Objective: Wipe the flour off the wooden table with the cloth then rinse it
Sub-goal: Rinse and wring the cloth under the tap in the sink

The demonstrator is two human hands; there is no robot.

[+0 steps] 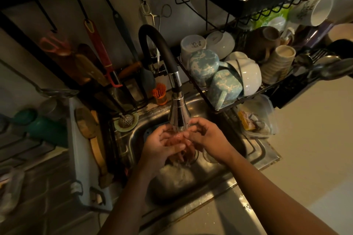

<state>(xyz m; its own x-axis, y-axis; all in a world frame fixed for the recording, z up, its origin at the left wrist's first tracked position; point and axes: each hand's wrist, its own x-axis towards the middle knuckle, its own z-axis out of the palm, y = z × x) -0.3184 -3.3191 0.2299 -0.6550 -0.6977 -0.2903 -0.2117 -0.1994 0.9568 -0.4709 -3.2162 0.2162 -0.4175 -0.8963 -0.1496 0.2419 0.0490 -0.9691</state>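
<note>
Location: stainless steel sink (133,139), beneath a black gooseneck faucet (172,74) with a chrome spray head (178,114).
Water: running; a stream falls from the spray head onto the hands and splashes into the basin below.
Left hand (162,145): under the stream, palm turned up, fingers loosely curled against the other hand. No object is seen gripped in it.
Right hand (208,139): just right of the stream, fingers bent and touching the left hand's fingers. It grips nothing that can be made out.
Cloth: not identifiable with certainty. A pale wet mass (175,175) lies in the basin directly below the hands; it may be the cloth or only foam and splash. Dim light prevents a firm finding.
Wooden table: not in view.
Surroundings: dish rack (267,86) loaded with mugs (223,86) and bowls to the right of the faucet; utensils hang on a rail behind; a clear plastic container (257,118) sits beside the sink.
Step in hand: judged to be the rinsing stage; the hands themselves appear to be under rinse.
Progress: judged late in the task.
Next move requires: if the pale mass is the cloth, picking it up, holding it under the flow, squeezing it out, then shutting off the water.
</note>
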